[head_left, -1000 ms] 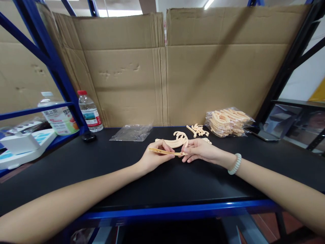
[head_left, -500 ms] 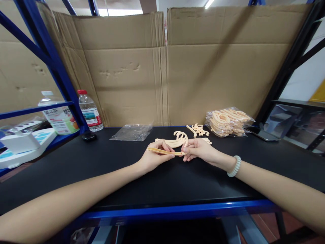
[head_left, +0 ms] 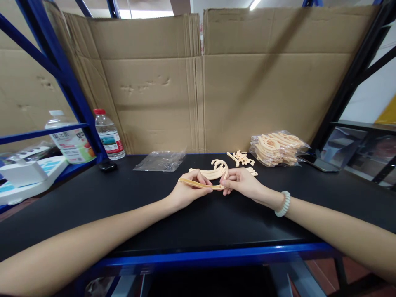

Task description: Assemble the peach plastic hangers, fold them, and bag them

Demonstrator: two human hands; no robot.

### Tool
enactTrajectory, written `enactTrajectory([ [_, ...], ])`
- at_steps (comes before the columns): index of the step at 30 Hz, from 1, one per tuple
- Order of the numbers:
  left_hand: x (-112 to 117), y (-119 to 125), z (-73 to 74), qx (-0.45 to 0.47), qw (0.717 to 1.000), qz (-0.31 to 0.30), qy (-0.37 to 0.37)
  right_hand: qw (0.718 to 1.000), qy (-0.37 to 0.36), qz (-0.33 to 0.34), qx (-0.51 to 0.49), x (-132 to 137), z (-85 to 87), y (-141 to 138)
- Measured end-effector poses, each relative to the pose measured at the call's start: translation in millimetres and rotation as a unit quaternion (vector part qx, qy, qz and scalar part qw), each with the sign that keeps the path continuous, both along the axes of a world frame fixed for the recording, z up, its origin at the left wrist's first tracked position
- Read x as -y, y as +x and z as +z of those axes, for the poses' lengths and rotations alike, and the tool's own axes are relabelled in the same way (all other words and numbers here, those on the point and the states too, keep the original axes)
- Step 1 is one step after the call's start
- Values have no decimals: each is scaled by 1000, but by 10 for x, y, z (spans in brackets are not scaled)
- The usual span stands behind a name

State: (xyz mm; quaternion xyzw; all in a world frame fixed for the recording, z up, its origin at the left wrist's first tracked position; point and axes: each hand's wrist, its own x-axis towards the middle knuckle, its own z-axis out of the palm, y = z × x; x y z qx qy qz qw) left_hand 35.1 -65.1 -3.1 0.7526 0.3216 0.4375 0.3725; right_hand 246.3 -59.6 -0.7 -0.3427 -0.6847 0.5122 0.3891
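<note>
A long, thin, pale wood-coloured strip [head_left: 193, 183] is held level above the black table. My left hand [head_left: 187, 190] is closed on it, thumb along the near side and fingers behind. At the strip's right end, the thumb and fingertips of my right hand [head_left: 239, 182] pinch together; whether a smaller part is also between them is hidden. Just behind both hands lie pale curved pieces with a curled end [head_left: 220, 167], partly covered by the fingers. A few more flat pale pieces [head_left: 252, 171] show beyond my right hand.
Small pale branching pieces [head_left: 240, 158] are heaped farther back. Clear bags of similar pieces [head_left: 276, 147] are stacked at back right, beside a phone-like flat object [head_left: 321, 163]. An empty clear bag [head_left: 161, 161], a dark mouse-like object [head_left: 108, 166] and a red-capped bottle [head_left: 109, 136] sit left.
My right hand has shifted very slightly left, its fingertips closer in at the strip's end. My left hand and the strip are almost unmoved.
</note>
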Motion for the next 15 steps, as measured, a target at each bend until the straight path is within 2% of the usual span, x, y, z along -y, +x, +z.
enactTrajectory([
  [7,20,5,22,5,1000,-3,-27,999,35,-5,-8,20,-1,-45],
  [15,9,11,8,5,1000,14,-14,998,60,-26,3,32,2,-61],
])
